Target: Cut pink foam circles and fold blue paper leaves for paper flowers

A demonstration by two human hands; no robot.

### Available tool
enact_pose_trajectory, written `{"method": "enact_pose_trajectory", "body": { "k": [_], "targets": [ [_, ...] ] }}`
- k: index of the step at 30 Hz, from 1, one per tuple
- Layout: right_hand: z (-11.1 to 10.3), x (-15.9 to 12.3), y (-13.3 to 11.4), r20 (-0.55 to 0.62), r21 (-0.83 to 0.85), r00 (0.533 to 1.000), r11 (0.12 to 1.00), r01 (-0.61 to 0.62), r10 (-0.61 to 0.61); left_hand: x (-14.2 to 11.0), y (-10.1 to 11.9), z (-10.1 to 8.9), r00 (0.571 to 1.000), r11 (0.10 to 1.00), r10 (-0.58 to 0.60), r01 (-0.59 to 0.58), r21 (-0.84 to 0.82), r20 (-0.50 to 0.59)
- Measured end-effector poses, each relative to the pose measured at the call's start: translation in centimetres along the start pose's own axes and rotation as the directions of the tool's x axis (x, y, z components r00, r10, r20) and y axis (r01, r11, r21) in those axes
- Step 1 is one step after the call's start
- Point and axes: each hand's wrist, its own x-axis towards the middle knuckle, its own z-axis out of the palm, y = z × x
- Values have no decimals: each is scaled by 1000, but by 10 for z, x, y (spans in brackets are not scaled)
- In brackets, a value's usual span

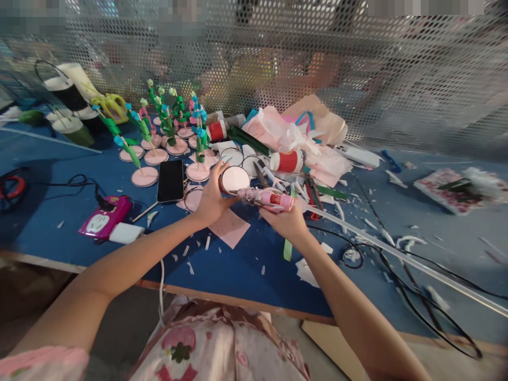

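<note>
My left hand (210,198) is closed round a small round pink disc base (234,179), held tilted above the blue table (246,264). My right hand (286,219) grips a pink glue gun (270,198) whose nozzle points left at the disc's lower edge. A long clear glue stick (397,254) trails from the gun's back toward the right. A pink paper square (229,227) lies just beneath both hands.
Several finished paper flowers on pink discs (166,135) stand at the back left, beside a black phone (170,181). A pink charger (103,217), red-and-white rolls (288,161), crumpled pink paper (293,132), black cables (397,275) and paper scraps lie around. A mesh screen (357,69) closes the back.
</note>
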Motion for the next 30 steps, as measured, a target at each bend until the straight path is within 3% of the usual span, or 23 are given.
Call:
{"method": "enact_pose_trajectory", "body": {
  "k": [6, 15, 30],
  "targets": [
    [1, -1, 5, -9, 10, 997, 997, -79, 79, 1, 1, -1, 1000, 1000, 2, -2, -5, -8],
    [-3, 1, -1, 9, -34, 997, 997, -76, 76, 1, 5, -2, 1000, 999, -24, 24, -33, 2],
    [-11, 3, 4, -9, -66, 993, 991, -118, 118, 3, -2, -2, 998, 999, 38, -38, 8, -50]
  ]
}}
